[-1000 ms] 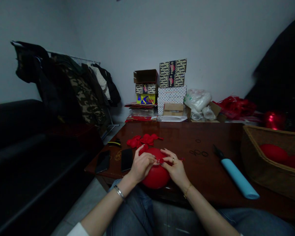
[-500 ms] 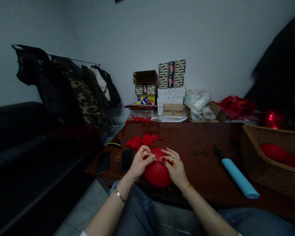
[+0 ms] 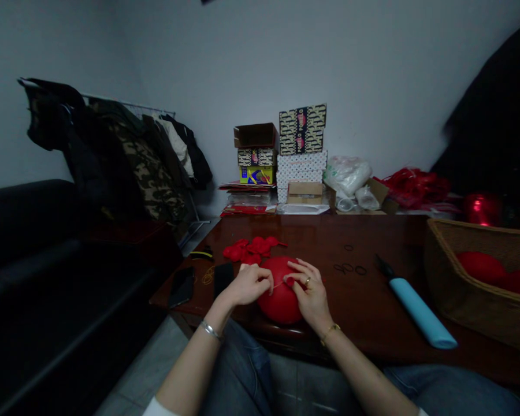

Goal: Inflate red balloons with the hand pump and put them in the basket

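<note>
A red inflated balloon (image 3: 281, 306) rests at the table's front edge between my hands. My right hand (image 3: 309, 289) pinches the balloon's neck, its rolled red lip showing at the fingertips, while the other fingers lie along the balloon. To the left, my left hand (image 3: 249, 284) is closed on one end of a thin, light rubber band (image 3: 278, 285). That band is stretched across to the balloon's neck; whether it loops round the neck is hidden by the fingers. Behind the balloon lies a pile of limp red balloons (image 3: 255, 247).
Yellow rubber bands (image 3: 208, 276) lie between two dark phones, one phone (image 3: 181, 286) at the left edge. To the right are black bands (image 3: 349, 268), a blue hand pump (image 3: 422, 312) and a wicker basket (image 3: 442, 289) holding red balloons. Stacked boxes (image 3: 302, 167) stand at the back.
My left hand has turned knuckles-up and drawn slightly away from the right, stretching the band. The balloon has shifted slightly up and right. My right hand keeps its pinch on the neck.
</note>
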`<state>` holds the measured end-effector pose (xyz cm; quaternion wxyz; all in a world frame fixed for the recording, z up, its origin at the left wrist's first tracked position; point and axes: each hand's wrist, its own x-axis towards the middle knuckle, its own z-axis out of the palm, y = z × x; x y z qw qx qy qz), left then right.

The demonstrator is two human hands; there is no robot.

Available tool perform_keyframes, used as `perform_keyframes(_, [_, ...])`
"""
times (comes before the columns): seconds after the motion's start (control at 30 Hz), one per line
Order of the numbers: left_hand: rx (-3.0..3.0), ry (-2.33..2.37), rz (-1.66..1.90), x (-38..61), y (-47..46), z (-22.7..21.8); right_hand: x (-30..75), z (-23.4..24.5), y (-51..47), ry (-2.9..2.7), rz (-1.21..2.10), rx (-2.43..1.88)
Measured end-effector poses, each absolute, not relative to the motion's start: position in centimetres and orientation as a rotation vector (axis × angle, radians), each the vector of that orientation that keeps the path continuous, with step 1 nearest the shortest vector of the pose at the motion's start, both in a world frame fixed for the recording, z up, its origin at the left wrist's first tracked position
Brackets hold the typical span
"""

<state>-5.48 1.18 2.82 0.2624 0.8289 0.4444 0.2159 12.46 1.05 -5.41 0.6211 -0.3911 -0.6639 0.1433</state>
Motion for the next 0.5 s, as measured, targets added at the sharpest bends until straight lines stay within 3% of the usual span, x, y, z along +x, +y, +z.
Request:
perform_keyframes(0.17, [1.980,0.862,0.688,-5.5,1.9,1.8,12.5,-5.6,1.2,-1.478,0.344,-0.911])
perform_keyframes(0.5, [2.202,1.045,0.918,-4.9,1.5,0.7,12.4,-5.8,1.0,-1.469,0.360,-0.924])
